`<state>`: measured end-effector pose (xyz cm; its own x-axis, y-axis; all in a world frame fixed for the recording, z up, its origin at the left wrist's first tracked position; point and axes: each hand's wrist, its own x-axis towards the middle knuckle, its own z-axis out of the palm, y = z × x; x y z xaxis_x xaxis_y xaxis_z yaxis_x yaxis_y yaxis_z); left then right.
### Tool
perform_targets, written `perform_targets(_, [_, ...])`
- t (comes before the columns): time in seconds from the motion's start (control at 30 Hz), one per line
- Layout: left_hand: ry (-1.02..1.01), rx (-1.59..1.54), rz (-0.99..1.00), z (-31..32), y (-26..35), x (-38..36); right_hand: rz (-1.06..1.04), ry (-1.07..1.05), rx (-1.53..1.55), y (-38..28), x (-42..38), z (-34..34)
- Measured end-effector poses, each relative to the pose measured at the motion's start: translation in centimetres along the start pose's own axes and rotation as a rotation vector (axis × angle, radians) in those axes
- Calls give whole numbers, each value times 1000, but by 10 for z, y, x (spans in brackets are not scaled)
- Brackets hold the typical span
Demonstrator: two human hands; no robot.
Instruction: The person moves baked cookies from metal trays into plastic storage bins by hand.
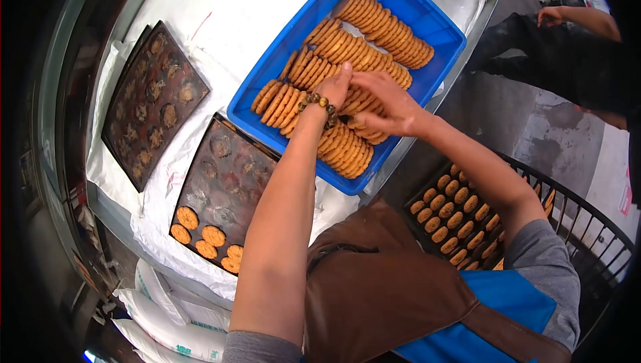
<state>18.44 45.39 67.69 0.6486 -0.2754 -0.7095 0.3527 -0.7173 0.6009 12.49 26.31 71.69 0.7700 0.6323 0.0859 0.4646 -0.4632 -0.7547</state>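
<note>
A blue plastic crate [270,53] holds several rows of round golden cookies [344,153] standing on edge. Both my hands are inside it, close together over the middle rows. My left hand [334,89], with a beaded bracelet [317,101] at the wrist, rests at the cookies with its thumb up; its other fingers are hidden. From the right, my right hand [390,104] arches over the cookies, thumb and fingers apart, fingertips right beside the left hand. Left of the crate lies a dark baking tray [217,163] with several cookies [205,236] at its near end.
Another dark tray [153,106] with crumb marks lies further left on the white-covered table [220,3]. A black rack [567,209] at my right holds a tray of cookies [457,213]. White sacks [173,326] lie below the table. Another person [554,56] stands at the right.
</note>
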Motion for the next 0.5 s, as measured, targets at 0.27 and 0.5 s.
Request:
perform_targets(0.27, [206, 20, 119, 33, -7, -5, 831, 282, 329, 47, -2, 44])
perform_targets(0.5, [212, -133, 69, 29, -7, -10, 715, 185, 380, 29, 2, 44])
